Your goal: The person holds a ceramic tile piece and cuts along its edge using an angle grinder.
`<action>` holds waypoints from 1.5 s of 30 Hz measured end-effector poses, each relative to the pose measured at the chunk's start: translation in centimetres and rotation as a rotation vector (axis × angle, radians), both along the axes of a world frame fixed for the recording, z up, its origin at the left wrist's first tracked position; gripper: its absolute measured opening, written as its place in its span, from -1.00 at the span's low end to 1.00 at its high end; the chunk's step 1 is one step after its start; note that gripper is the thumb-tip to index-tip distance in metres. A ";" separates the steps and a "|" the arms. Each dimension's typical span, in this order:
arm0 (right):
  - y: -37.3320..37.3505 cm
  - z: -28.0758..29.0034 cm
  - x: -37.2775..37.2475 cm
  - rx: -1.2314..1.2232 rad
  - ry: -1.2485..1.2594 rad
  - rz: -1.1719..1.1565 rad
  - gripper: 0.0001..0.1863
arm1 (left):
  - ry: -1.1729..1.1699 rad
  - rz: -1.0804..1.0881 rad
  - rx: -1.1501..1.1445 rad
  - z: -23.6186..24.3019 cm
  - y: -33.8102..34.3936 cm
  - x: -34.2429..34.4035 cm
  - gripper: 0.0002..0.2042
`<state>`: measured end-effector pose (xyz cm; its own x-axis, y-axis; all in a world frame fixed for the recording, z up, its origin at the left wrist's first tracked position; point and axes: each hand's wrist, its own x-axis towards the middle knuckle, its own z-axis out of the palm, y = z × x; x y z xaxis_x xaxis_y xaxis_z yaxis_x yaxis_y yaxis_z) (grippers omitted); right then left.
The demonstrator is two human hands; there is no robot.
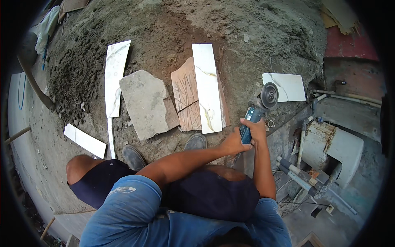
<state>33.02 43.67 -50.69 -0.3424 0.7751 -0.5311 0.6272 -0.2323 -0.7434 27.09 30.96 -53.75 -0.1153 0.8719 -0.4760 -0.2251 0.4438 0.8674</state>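
An angle grinder (251, 122) with a teal body is off to my right, its round disc (269, 95) at the far end. My right hand (257, 128) wraps round the body. My left hand (235, 142) closes on its rear end, with the fingers partly hidden. Behind the disc lies a white veined tile piece (286, 85); whether the disc touches it I cannot tell. In front of me a long white tile strip (207, 90) rests on a scored reddish slab (185, 88).
Left of the slab lies a grey stone slab (147, 105). Further left are more tile pieces (117, 78) (85, 140) and a thin white strip (110, 138). Loose soil (78, 70) spreads behind. Pipes (297, 176) and a white basin (341, 152) stand at my right.
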 end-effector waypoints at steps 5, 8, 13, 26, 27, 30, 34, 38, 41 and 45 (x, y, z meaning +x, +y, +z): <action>2.9 -3.1 2.5 0.245 -0.293 0.054 -0.42 | 0.603 -0.170 -0.067 1.7 0.7 -6.1 -0.16; 4.8 -7.9 4.4 0.474 -0.424 0.195 -0.36 | 0.978 0.452 -0.276 -3.2 0.9 -9.7 0.00; 4.4 -10.5 6.8 0.510 -0.476 0.179 -0.23 | 1.019 0.369 -0.529 -4.2 3.9 -10.7 0.12; 4.3 -12.1 7.0 0.527 -0.517 0.163 -0.07 | 0.253 0.589 -0.378 -0.9 0.9 -19.0 0.04; 4.1 -12.4 6.4 0.526 -0.528 0.160 -0.07 | 0.027 0.634 -0.253 -1.1 -0.3 -20.8 0.00; 3.8 -12.6 5.7 0.512 -0.548 0.173 -0.06 | -0.443 0.694 0.102 -0.5 -4.3 -24.9 -0.08; 3.5 -13.1 6.0 0.535 -0.656 0.167 -0.05 | -0.153 0.614 -0.001 4.1 -12.2 -31.5 -0.03; 2.1 -11.1 2.3 0.625 -0.650 0.217 -0.07 | 0.168 0.496 -0.274 6.6 -24.9 -38.2 0.02; 0.3 -10.0 -0.8 0.683 -0.627 0.256 -0.07 | 0.529 0.501 -0.381 6.0 -35.6 -39.3 0.02; -2.3 -10.5 -5.2 0.695 -0.592 0.314 -0.08 | 0.721 0.785 -0.802 2.8 -47.5 -36.0 0.01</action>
<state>27.78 41.39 -61.16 -0.4120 0.9002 -0.1413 0.9030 0.3827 -0.1952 -8.88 -16.56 -50.99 -0.8958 -0.0316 -0.4434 -0.2583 0.8488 0.4614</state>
